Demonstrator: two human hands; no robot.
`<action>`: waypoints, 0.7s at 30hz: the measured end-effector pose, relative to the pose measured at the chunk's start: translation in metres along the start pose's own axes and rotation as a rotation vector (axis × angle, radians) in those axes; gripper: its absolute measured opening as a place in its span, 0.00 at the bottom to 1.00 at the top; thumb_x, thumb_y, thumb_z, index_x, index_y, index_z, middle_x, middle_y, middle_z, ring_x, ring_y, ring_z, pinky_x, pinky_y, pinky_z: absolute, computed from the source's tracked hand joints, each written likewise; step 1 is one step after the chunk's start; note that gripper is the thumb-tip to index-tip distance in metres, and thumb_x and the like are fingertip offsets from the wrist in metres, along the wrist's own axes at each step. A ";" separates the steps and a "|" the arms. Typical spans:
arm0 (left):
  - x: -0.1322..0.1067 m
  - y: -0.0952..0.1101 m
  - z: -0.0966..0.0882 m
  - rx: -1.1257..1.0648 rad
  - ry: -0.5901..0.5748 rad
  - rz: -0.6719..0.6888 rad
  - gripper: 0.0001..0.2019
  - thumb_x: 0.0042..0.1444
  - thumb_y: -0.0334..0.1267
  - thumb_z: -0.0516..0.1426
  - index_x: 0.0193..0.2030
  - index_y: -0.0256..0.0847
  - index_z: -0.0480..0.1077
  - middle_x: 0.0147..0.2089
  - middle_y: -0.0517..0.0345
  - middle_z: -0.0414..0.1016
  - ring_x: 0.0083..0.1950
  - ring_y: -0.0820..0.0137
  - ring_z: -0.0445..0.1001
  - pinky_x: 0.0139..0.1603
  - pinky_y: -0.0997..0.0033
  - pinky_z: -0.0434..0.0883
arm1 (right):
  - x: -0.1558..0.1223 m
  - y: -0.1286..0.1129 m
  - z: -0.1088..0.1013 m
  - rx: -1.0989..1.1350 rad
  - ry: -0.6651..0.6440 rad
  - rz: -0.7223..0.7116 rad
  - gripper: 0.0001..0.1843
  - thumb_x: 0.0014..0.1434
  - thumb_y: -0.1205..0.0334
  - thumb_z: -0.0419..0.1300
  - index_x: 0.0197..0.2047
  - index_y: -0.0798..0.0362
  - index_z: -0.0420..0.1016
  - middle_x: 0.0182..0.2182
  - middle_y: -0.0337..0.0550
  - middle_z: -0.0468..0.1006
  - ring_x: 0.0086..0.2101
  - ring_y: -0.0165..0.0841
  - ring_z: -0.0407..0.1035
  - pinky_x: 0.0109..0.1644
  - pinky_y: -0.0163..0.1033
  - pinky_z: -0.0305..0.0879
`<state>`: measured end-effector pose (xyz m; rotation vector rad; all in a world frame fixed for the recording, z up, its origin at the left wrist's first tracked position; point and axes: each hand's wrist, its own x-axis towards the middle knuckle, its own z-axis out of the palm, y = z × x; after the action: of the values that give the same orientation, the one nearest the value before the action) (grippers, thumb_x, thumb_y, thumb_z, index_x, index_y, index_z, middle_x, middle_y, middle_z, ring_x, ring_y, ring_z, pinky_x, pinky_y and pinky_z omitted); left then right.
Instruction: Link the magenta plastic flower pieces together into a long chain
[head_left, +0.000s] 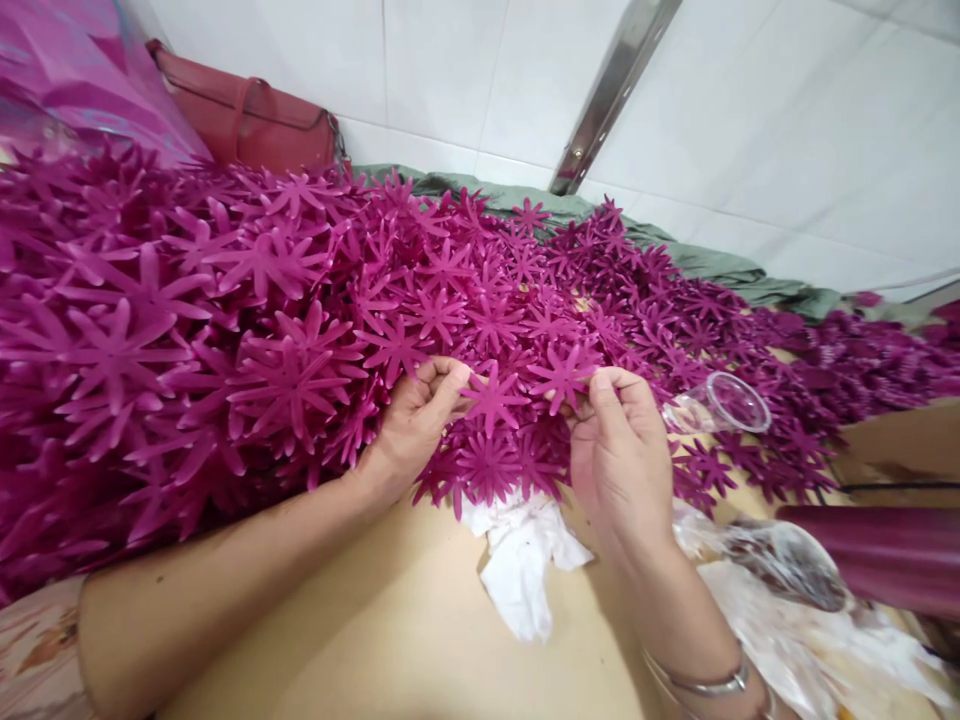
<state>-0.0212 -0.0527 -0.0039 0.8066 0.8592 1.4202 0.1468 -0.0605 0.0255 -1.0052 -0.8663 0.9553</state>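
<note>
Flowers of magenta, thin and many-petalled, shown with one at the fingertips of each hand. The left hand (416, 410) pinches, between thumb and forefinger, a petal tip of the left flower (494, 399); the right hand (621, 430) likewise pinches the edge of the right flower (562, 376), its lower fingers curled beneath. The two held flowers lie near each other, apart, above the front edge of a broad heap (285, 380) of similar pieces. The step in hand appears to be the handling of single flowers, one per hand; whether either pinch takes in more than one layer cannot be told. The next move would call for a light grip at the petal tips, the two centres kept in sight, and care that neighbouring petals do not snag. Below the hands, crumpled white tissue (529, 570) rests on the desk (360, 620); to the right, a clear cup (739, 402) lies on its side among flowers. Farther out, green cloth (720, 268) borders the heap before a tiled wall (450, 60), with a red bag (255, 115) at upper left.
</note>
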 end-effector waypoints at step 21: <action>0.000 0.003 0.002 0.095 -0.015 0.038 0.19 0.53 0.54 0.67 0.35 0.40 0.69 0.32 0.64 0.77 0.34 0.74 0.76 0.42 0.73 0.74 | 0.013 0.007 -0.016 -0.275 -0.124 -0.128 0.15 0.64 0.55 0.64 0.52 0.47 0.72 0.33 0.35 0.74 0.32 0.29 0.68 0.41 0.35 0.66</action>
<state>-0.0209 -0.0526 0.0000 0.9087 0.9094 1.4127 0.1637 -0.0512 0.0156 -1.1166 -1.1755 0.8096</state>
